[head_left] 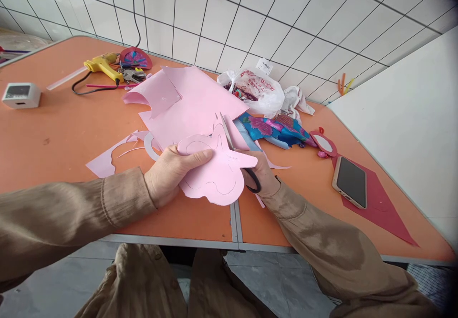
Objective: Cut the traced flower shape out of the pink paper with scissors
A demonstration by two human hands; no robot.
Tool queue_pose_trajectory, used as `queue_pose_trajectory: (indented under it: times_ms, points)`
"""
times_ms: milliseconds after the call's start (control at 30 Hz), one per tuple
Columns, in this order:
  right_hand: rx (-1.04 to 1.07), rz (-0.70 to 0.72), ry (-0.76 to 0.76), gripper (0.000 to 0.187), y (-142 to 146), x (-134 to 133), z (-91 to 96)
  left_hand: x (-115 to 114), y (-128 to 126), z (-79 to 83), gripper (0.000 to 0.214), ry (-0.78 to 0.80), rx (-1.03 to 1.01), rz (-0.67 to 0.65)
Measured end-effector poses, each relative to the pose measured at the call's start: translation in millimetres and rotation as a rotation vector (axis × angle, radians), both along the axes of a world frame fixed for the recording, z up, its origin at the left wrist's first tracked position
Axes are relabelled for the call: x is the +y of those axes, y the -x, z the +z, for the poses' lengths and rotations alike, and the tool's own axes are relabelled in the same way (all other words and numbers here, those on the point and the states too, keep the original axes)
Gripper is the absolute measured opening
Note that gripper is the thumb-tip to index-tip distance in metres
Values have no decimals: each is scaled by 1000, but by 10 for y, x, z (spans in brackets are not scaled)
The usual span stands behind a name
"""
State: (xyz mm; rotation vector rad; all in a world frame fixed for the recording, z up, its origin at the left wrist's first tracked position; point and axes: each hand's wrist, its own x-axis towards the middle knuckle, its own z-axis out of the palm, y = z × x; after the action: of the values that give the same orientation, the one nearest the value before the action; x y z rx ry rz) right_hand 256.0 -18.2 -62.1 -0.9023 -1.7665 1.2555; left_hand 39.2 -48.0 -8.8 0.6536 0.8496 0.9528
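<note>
My left hand (175,168) grips a pink sheet cutout (214,175) by its left side, thumb on top. Drawn pencil-like lines curve over the cutout, and its edge is rounded and lobed. In my right hand (265,172) are scissors (227,132) with dark handles; the blades point away from me along the cutout's far right edge. Part of my right hand is hidden behind the cutout. Just beyond lies a large pink sheet (193,98), partly folded. Pink offcuts (107,158) rest left of my left hand.
A yellow glue gun (103,67) with keys (132,76) lies at the back left, near a white cube-shaped adapter (22,95). Behind are a plastic bag (259,89) and patterned blue fabric (279,129). A phone (351,182) rests on a red sheet (384,208) at right.
</note>
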Motion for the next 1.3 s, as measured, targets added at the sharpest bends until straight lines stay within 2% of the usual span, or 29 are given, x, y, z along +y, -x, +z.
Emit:
queue_pose_trajectory:
  times_ms: [167,633,933,1300]
  points:
    - [58,19,-31,25,34,-25,43,-6,-8,15,29,5,5,6]
    - [98,6,34,37,79,-34,37,-22,-14,11,30,15,-6,14]
    - [69,-14,-18,27,49,-27,3,-20,-8,23,29,3,5,6]
    - [73,-33,-73,29,51,-29,5,-12,-7,25,26,0,1,7]
